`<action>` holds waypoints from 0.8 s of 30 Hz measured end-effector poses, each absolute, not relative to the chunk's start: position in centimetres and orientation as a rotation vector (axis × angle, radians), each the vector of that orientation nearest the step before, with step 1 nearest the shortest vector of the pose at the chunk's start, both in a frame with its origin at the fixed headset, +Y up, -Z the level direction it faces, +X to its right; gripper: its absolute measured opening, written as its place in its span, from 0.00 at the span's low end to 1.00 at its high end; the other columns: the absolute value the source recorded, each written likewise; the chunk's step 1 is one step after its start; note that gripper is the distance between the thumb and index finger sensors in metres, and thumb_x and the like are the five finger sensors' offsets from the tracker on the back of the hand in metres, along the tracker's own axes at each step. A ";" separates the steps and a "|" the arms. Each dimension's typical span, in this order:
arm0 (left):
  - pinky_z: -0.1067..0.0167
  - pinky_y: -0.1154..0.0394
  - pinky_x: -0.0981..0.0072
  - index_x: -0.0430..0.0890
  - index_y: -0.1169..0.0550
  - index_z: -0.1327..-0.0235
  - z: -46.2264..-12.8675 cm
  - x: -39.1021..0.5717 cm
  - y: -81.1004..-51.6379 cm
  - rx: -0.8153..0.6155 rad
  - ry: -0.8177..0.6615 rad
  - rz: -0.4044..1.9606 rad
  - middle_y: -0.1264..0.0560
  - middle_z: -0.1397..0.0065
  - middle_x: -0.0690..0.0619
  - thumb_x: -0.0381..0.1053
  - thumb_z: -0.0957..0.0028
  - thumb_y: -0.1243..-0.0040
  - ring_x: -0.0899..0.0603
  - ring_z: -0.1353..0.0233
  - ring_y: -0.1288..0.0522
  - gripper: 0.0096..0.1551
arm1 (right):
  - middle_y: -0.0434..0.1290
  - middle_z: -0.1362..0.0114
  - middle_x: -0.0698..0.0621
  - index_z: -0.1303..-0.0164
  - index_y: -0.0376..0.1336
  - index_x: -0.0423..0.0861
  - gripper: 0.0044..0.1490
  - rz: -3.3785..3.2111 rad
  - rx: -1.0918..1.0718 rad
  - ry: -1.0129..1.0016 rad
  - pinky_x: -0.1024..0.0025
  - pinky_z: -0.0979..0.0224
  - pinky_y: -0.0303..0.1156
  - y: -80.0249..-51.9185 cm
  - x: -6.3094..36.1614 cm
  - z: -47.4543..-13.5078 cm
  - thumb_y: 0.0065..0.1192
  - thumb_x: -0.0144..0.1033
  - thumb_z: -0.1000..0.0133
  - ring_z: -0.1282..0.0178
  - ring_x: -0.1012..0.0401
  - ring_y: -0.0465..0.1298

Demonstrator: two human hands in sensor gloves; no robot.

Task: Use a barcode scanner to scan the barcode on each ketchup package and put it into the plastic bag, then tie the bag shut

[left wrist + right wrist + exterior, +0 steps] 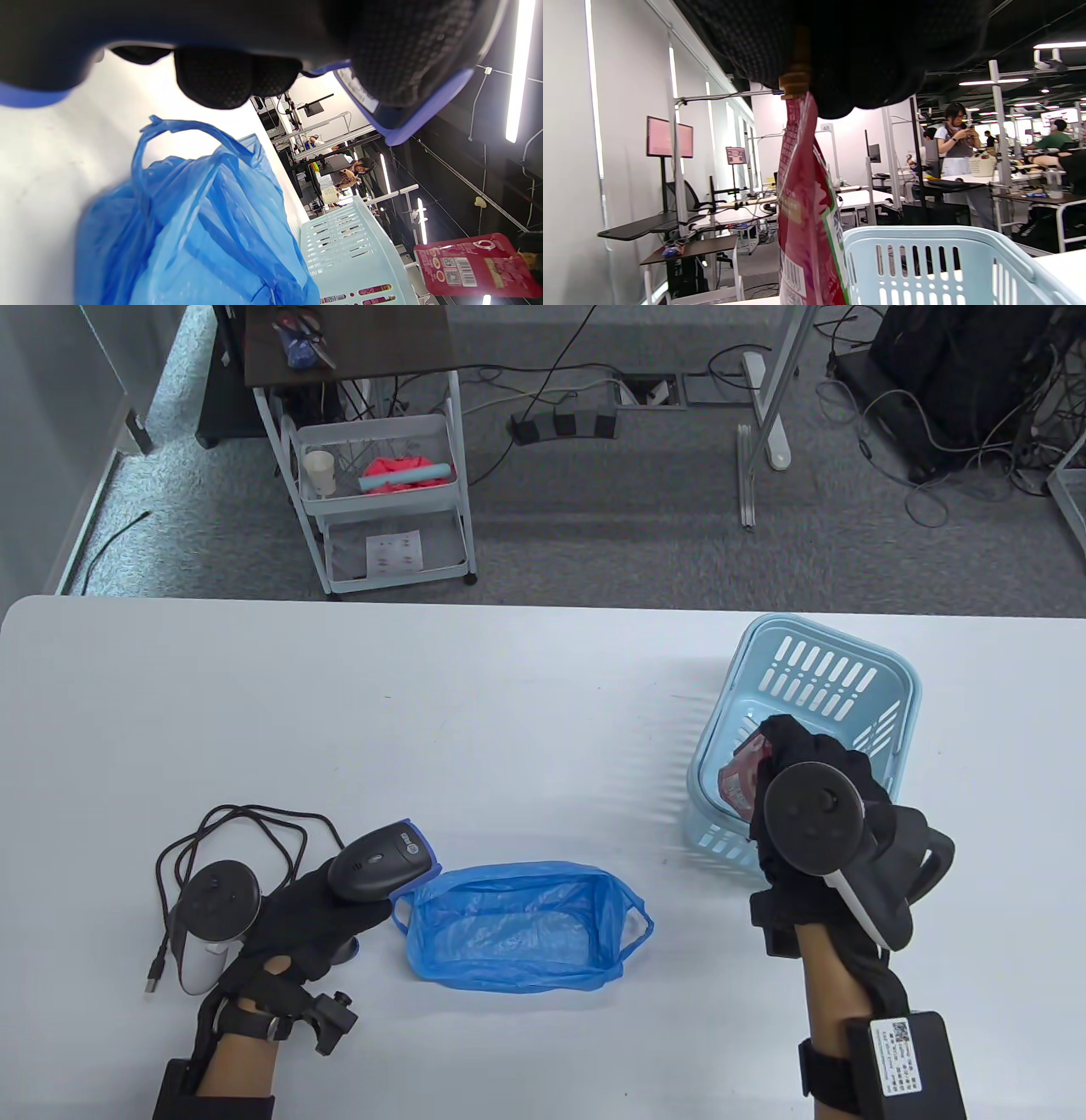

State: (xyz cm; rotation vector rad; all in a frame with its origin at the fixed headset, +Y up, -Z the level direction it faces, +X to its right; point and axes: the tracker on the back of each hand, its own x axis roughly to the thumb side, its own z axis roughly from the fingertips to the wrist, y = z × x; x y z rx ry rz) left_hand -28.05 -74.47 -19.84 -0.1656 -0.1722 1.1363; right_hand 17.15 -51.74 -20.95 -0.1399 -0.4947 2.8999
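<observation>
Hanging from the right hand [806,806], a red ketchup package [740,777] is held by its top edge just above the pale blue basket [848,670] at the right of the white counter [509,704]; in the right wrist view the pouch [808,220] is seen dangling upright from a pinch of the gloved fingertips [848,84], with the basket rim [925,233] just beside it. Over on the left, the barcode scanner [382,861] is gripped by the left hand [305,916], fingers wrapped round its handle, its blue-edged head turned toward the right. A dark cable [221,840] is looped on the counter behind that hand. Between the two hands, the blue plastic bag [517,929] is laid on the counter with its mouth spread open and its handles out to either side; it sits just beside the scanner's head. From the left wrist view the bag [191,237] is seen close up, with the basket [348,250] beyond and the package's barcode side [471,267] showing at the right.
</observation>
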 end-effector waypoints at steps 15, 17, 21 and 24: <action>0.41 0.22 0.47 0.50 0.20 0.41 -19.8 -27.9 -74.3 -0.157 -0.200 1.094 0.20 0.39 0.54 0.63 0.54 0.30 0.43 0.46 0.15 0.31 | 0.76 0.37 0.41 0.30 0.64 0.41 0.28 2.916 0.264 -0.295 0.55 0.44 0.74 -54.6 9.2 -20.0 0.63 0.33 0.41 0.43 0.45 0.76; 0.41 0.22 0.47 0.50 0.19 0.42 -19.7 -27.8 -74.3 -0.159 -0.208 1.090 0.20 0.39 0.54 0.63 0.54 0.30 0.42 0.46 0.15 0.31 | 0.76 0.37 0.41 0.30 0.64 0.41 0.28 2.908 0.307 -0.259 0.55 0.44 0.74 -55.4 8.1 -20.0 0.63 0.34 0.41 0.44 0.45 0.76; 0.41 0.22 0.47 0.50 0.19 0.42 -19.7 -27.4 -74.3 -0.168 -0.228 1.074 0.20 0.39 0.54 0.63 0.54 0.30 0.42 0.46 0.15 0.30 | 0.76 0.37 0.41 0.31 0.64 0.40 0.28 2.900 0.383 -0.191 0.55 0.44 0.74 -56.7 6.3 -20.0 0.63 0.34 0.41 0.44 0.45 0.76; 0.41 0.22 0.47 0.50 0.19 0.42 -19.6 -27.0 -74.2 -0.172 -0.244 1.056 0.19 0.39 0.54 0.63 0.55 0.30 0.43 0.46 0.15 0.30 | 0.76 0.38 0.41 0.31 0.64 0.40 0.29 2.891 0.424 -0.159 0.55 0.45 0.74 -57.5 5.1 -20.1 0.63 0.34 0.41 0.44 0.46 0.76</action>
